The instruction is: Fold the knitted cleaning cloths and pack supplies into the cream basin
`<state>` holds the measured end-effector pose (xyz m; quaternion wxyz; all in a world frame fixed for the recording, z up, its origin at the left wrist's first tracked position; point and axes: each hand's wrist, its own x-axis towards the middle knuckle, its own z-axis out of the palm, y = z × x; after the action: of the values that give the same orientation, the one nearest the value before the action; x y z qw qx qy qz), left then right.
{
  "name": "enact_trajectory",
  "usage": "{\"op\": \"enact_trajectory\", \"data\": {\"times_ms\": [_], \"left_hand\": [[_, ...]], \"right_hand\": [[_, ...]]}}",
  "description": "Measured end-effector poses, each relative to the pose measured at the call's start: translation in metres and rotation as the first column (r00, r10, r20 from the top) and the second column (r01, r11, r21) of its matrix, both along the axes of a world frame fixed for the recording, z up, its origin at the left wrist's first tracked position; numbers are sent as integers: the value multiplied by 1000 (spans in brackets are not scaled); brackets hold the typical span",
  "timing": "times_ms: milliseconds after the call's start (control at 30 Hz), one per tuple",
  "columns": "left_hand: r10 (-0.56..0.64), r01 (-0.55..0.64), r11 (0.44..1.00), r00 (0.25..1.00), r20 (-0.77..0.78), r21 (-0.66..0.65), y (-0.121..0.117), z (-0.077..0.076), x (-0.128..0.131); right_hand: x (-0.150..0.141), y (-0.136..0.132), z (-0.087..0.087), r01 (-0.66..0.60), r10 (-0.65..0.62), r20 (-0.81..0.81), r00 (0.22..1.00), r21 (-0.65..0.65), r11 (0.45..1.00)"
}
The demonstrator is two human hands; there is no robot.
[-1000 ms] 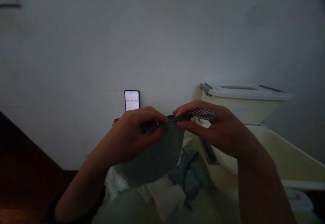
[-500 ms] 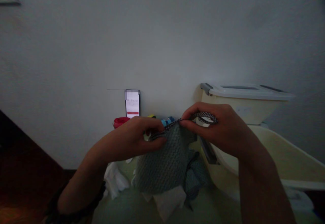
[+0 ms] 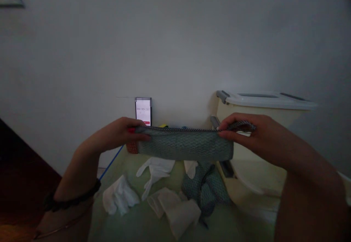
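A grey-green textured cloth (image 3: 186, 145) with a black-and-white woven edge hangs stretched between my hands, above the table. My left hand (image 3: 126, 134) pinches the edge's left end between thumb and fingers. At the right end my right hand (image 3: 241, 130) grips the same edge, and a loop of the trim shows in its palm. Below lie a white glove (image 3: 157, 170), a crumpled white cloth (image 3: 120, 196), an off-white fabric piece (image 3: 178, 211) and a second grey-green cloth (image 3: 211, 189) in a heap. A red object (image 3: 132, 147) is partly hidden behind my left hand.
A phone (image 3: 143, 111) showing a timer leans against the wall (image 3: 175, 52). On the right stand cream storage bins with a grey-handled lid (image 3: 268, 100). A green-covered table (image 3: 123, 227) spans below, with a blue strip (image 3: 112, 162) at its left.
My hands have moved apart, pulling the cloth's edge from bunched to taut and straight. The cloth's lower part has lifted, uncovering the white glove and fabric beneath.
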<state>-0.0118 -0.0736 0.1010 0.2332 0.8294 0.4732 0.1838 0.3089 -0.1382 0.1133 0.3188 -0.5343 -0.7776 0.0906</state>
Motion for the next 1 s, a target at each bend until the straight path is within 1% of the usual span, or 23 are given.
{"op": "enact_trajectory", "data": {"times_ms": [67, 133, 200, 267, 333, 400, 500, 567, 633, 700, 767, 833, 900, 1000], "left_hand": [[15, -24, 998, 987, 161, 55, 3, -1, -4], [26, -70, 990, 943, 331, 121, 6, -4, -6], [49, -140, 974, 898, 438, 177, 9, -8, -7], [95, -203, 961, 880, 465, 189, 10, -10, -8], [118, -211, 962, 892, 436, 171, 9, -10, -7], [66, -134, 978, 926, 371, 162, 8, -8, -5], [-95, 76, 993, 973, 212, 93, 6, -6, 1], [-177, 177, 984, 976, 129, 9, 5, -7, 7], [-234, 241, 968, 968, 94, -64, 4, -9, 14], [-305, 313, 947, 948, 92, -79, 1, -12, 23], [-381, 384, 923, 920, 88, -28, -2, -14, 32], [-414, 410, 910, 904, 105, 55, -7, -16, 42], [-408, 392, 912, 900, 157, 123, -12, -16, 53], [-377, 329, 920, 892, 249, 214, -22, -15, 67]], "right_hand": [[-1, 0, -1, 13, -13, -6, 1000, 4, 1000], [-2, 0, -2, 18, -18, -4, 1000, 3, 1000], [-4, -1, -2, 1, -1, 6, 1000, -4, 1000], [-7, -2, -2, -20, 20, 21, 1000, -11, 1000], [-10, -2, -2, -20, 20, 24, 1000, -4, 1000], [-13, -2, -1, 12, -12, -13, 1000, 25, 1000], [-19, -1, 1, 37, -24, -123, 992, 104, 994], [-24, 0, 2, 61, -34, -166, 986, 157, 986], [-30, 0, 2, 97, -59, -189, 980, 198, 975], [-37, 1, 2, 110, -65, -209, 976, 213, 971], [-43, 2, 1, 94, -44, -232, 972, 209, 973], [-48, 4, 0, 79, -29, -246, 969, 193, 978], [-51, 5, -2, 79, -29, -257, 966, 187, 979], [-55, 7, -4, 111, -57, -273, 960, 186, 976]]}}
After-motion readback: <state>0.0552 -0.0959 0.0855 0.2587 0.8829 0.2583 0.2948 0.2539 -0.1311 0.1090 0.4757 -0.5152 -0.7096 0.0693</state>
